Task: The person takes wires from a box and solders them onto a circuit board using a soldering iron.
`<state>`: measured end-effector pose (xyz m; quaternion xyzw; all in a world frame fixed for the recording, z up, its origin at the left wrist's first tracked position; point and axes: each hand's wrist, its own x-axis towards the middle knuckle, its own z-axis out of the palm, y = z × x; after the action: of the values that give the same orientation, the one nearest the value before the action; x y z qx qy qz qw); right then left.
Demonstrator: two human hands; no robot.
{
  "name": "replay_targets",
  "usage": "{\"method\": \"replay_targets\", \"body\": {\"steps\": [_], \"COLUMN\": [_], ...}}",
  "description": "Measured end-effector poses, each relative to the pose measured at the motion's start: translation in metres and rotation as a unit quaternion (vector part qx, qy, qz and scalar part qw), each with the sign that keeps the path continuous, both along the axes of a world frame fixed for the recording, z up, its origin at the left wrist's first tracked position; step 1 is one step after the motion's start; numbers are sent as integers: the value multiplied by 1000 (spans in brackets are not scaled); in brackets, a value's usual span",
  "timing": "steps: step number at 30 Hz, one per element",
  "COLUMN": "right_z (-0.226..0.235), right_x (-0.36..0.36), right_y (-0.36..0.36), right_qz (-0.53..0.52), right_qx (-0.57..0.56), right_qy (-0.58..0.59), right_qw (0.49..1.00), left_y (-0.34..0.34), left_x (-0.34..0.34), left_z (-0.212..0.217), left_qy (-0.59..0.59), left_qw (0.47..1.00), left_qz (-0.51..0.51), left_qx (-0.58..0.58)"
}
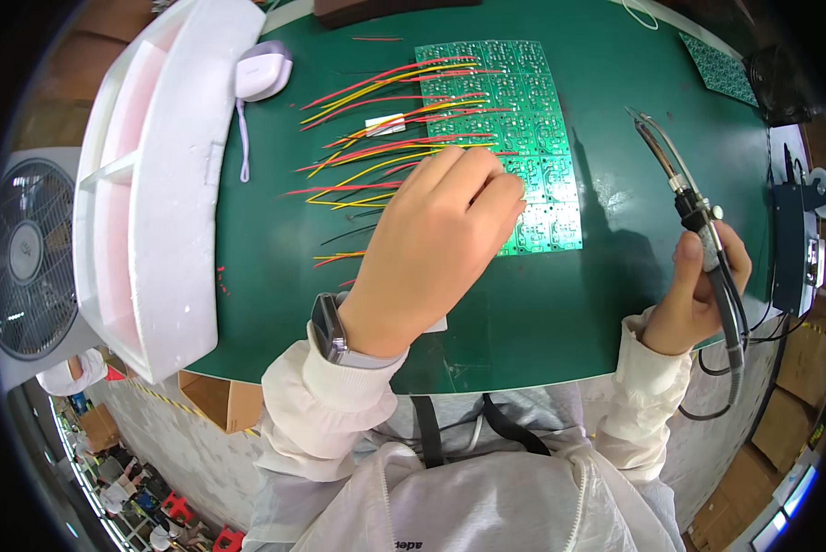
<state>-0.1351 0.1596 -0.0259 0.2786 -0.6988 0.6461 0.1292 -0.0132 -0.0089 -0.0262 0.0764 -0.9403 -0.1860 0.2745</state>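
My left hand (436,235) reaches over the lower part of a green circuit board panel (543,124), its fingers bent and closed near the board. Whatever is between those fingertips is hidden behind the hand. Red, yellow and black wires (376,92) lie in bunches across the panel's left side and stick out over the mat. Off to the right of the panel, my right hand (698,294) grips a soldering iron (705,241) with a thin metal tube beside its tip. The tip points up and left, apart from the board.
A white foam tray (175,184) with compartments stands at left, next to a grey fan (31,258). On the green mat (275,304) are a pale purple case (264,72) with a strap and another circuit board (718,69). A dark equipment box (793,248) sits at right.
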Motion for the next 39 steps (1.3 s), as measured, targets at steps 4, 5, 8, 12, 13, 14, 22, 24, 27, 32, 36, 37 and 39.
{"method": "replay_targets", "body": {"steps": [4,5,8,12,13,14,22,24,27,32,36,37,39], "right_z": [1,3,1,-1,-5,-10,2,-1,-1,-9,-12,-11,-11], "right_x": [-2,-2,-5,-2,-5,-10,-2,-4,-6,-12,-13,-13,-12], "right_y": [-2,-3,0,3,6,9,0,1,2,6,7,7,7], "right_qz": [4,-3,-24,4,-9,-23,50,63,53,41,33,37,40], "right_qx": [-10,-4,-15,-52,-46,-39,-71,-71,-47,-54,-34,-22,-11], "right_qy": [-16,-25,-28,-51,-44,-38,-67,-67,-62,-52,-24,-15,-8], "right_qw": [1000,1000,999,997,998,998,994,993,996,996,999,999,999], "left_y": [13,15,14,17,16,10,-149,-152,-154,-164,-165,-165,-164], "left_x": [8,10,13,28,34,46,224,223,212,213,212,212,210], "left_z": [6,8,12,27,37,50,86,68,62,64,63,64,68], "left_qy": [21,-15,4,45,65,85,-126,-190,-160,-130,-93,-72,-51], "left_qw": [999,1000,1000,998,996,992,917,928,922,913,911,916,921], "left_qz": [4,2,5,33,62,91,374,320,343,366,382,374,366], "left_qx": [29,23,11,-2,-11,-20,62,22,79,124,125,126,125]}}
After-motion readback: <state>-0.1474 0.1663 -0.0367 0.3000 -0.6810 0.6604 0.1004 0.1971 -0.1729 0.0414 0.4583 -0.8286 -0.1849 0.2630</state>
